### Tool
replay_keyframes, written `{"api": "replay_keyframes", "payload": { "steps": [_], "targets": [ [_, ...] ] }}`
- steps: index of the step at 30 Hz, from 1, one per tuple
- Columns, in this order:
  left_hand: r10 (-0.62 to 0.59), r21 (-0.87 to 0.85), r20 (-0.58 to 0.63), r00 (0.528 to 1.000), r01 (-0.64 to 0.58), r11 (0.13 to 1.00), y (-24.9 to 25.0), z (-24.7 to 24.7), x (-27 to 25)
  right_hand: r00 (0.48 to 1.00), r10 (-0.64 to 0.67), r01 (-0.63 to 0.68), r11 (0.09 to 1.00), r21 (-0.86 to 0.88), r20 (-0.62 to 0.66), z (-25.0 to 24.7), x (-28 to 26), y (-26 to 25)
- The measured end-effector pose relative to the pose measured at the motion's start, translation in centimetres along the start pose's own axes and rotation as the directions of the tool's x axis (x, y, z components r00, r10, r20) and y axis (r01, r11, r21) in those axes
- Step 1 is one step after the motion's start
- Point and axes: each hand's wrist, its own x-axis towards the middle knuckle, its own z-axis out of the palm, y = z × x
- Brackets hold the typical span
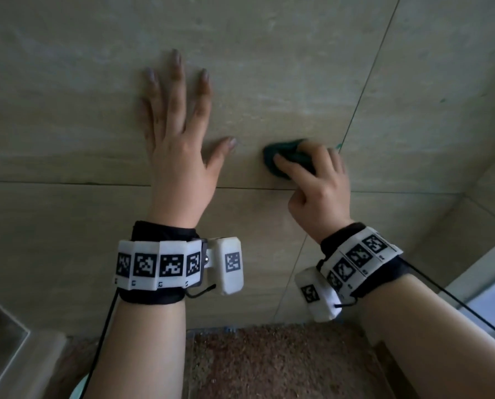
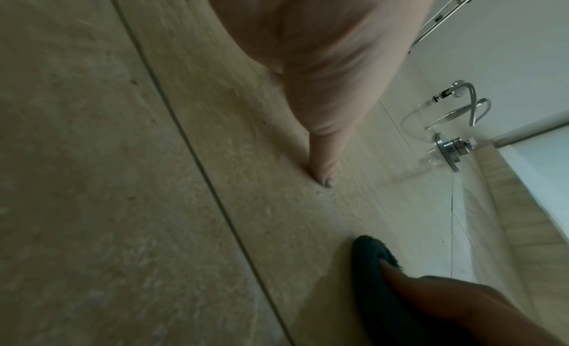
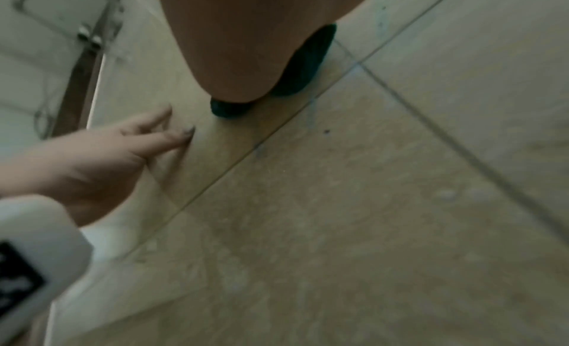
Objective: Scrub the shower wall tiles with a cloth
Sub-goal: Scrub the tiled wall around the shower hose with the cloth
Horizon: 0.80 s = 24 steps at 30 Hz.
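Observation:
Large beige wall tiles (image 1: 269,67) fill the head view. My left hand (image 1: 180,122) lies flat on the tile with fingers spread and straight. Its thumb (image 2: 326,161) touches the tile in the left wrist view. To its right, my right hand (image 1: 315,174) grips a bunched dark green cloth (image 1: 280,159) and presses it against the same tile, just above a horizontal grout line (image 1: 67,183). The cloth (image 2: 372,273) shows at the bottom of the left wrist view, and the cloth (image 3: 305,66) peeks out under my palm in the right wrist view. Most of it is hidden by my fingers.
A vertical grout line (image 1: 364,90) runs right of the cloth. Chrome shower fittings and a hose (image 2: 452,137) are mounted on the wall further along. A speckled brown floor (image 1: 269,364) lies below, and a glass panel edge (image 1: 485,272) stands at the right.

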Motion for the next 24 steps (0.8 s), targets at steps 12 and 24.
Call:
{"api": "replay_keyframes", "payload": {
  "steps": [12, 24],
  "targets": [
    [0.021, -0.019, 0.015, 1.0, -0.02, 1.0, 0.1, 0.2, -0.4, 0.946, -0.185, 0.188, 0.982, 0.012, 0.266, 2.1, -5.1, -1.6],
    [0.051, -0.033, 0.044, 0.998, -0.05, 0.998, 0.8, 1.1, -1.0, 0.971, -0.068, 0.093, 0.991, -0.099, 0.227, 2.1, -6.7, -1.7]
  ]
}}
